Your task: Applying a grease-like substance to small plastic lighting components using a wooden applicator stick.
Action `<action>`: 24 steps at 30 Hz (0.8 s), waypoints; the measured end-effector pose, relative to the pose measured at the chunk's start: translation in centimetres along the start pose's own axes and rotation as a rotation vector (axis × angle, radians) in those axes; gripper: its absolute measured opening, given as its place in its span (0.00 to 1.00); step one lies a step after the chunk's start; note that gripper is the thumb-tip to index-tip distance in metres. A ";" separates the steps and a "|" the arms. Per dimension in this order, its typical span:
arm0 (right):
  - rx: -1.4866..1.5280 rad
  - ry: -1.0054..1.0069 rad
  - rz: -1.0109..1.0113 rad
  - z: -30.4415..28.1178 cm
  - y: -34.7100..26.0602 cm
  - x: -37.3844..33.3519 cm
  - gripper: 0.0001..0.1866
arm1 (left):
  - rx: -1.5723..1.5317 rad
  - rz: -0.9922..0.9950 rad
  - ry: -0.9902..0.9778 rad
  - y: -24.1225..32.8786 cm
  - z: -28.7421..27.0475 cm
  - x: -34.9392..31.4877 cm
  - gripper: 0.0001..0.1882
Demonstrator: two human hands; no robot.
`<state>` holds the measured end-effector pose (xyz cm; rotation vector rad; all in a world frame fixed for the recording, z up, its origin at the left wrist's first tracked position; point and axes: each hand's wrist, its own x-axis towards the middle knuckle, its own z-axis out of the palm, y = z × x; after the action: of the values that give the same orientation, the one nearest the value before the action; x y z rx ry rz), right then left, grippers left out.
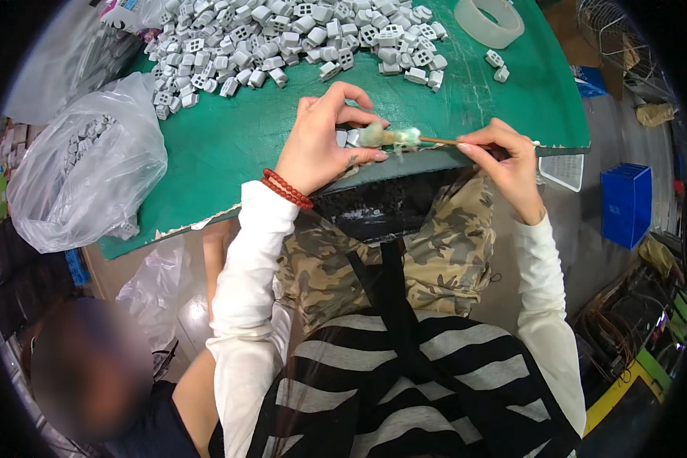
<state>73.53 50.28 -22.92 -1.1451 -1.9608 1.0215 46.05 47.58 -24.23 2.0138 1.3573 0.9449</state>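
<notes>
At the near edge of the green table, my left hand [324,141] curls thumb and fingers around a few small grey plastic parts [347,138]. My right hand [505,156] pinches a thin brown stick [439,140] between thumb and fingertips. The stick lies nearly level and points left. Its soft, fuzzy tip [393,137], pale yellow and whitish green, reaches between my left thumb and fingers, beside the grey parts. Blur and the fingers hide exactly what the tip touches.
A large heap of grey plastic parts [282,38] covers the back of the green table [214,160]. A clear plastic bag [91,168] with similar parts lies left. A translucent tape roll [490,21] sits back right. A blue bin [626,204] stands right; another person [141,408] is lower left.
</notes>
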 end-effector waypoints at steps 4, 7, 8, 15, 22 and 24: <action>-0.074 0.039 -0.007 -0.8 0.5 -0.1 0.05 | -0.011 -0.055 0.014 -0.4 0.3 -0.1 0.32; -0.048 0.006 -0.043 0.9 -0.4 0.8 0.06 | -0.050 -0.069 0.005 -0.9 0.3 -0.2 0.32; -0.047 -0.013 -0.078 1.1 -0.5 1.0 0.06 | -0.080 -0.090 -0.010 -1.0 0.3 -0.2 0.32; -0.091 -0.045 -0.124 1.2 -0.8 1.3 0.06 | -0.049 -0.041 0.027 -0.8 0.4 -0.1 0.31; -0.108 -0.018 -0.056 -1.8 0.5 0.1 0.05 | 0.023 -0.056 -0.005 0.2 0.4 0.2 0.31; -0.096 -0.059 -0.140 -0.1 -0.5 0.9 0.06 | -0.031 -0.043 0.016 -0.4 0.5 0.0 0.31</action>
<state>73.08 50.96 -22.32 -1.0227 -2.1242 0.9055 46.17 47.71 -24.82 1.9506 1.3808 0.9588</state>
